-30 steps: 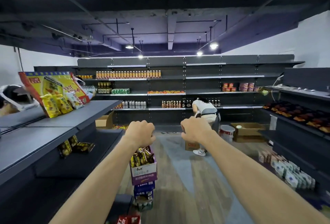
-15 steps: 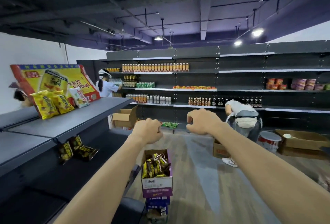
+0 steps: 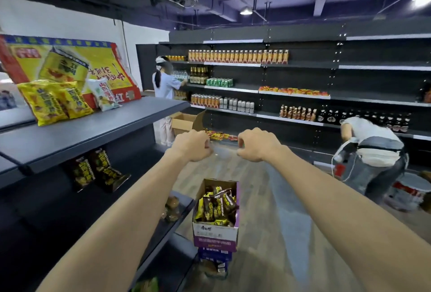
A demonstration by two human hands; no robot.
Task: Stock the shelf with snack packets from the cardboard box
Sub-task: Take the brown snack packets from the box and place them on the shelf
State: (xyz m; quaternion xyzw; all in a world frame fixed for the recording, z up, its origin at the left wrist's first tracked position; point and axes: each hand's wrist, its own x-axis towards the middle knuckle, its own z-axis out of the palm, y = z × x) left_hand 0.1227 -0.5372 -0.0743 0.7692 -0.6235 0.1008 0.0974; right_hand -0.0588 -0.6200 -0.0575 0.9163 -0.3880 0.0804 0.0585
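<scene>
Right below us, between the two outstretched forearms, the cardboard box [image 3: 214,232] stands upright on a stack of other boxes [image 3: 214,254] on the wooden floor, just beside the end of the dark shelf [image 3: 93,126] on the left. Its open top faces straight up, and the snack packets [image 3: 218,205] inside stand on end, dark and yellow, long axes close to vertical, tops pointing up and leaning a touch to the right. Up ahead, the left hand [image 3: 191,146] is clenched into a fist, knuckles toward us, nothing visible in it. The right hand [image 3: 256,145] sits near it at the same height, fingers curled under, and it looks empty too. Neither hand touches the box, which is well below them. Over on the left, two matching packets [image 3: 98,170] stand upright on the middle level of the shelf, faces toward the aisle. On the level above lie yellow bags [image 3: 53,103] and a white bag [image 3: 105,93], propped against a big printed sack [image 3: 70,65]. Further back, one person [image 3: 165,86] stands reaching into the back wall shelving [image 3: 303,96], lined with bottles and cans. An open carton [image 3: 184,121] sits by their feet. On the right, another person [image 3: 370,145] bends low to the floor.
</scene>
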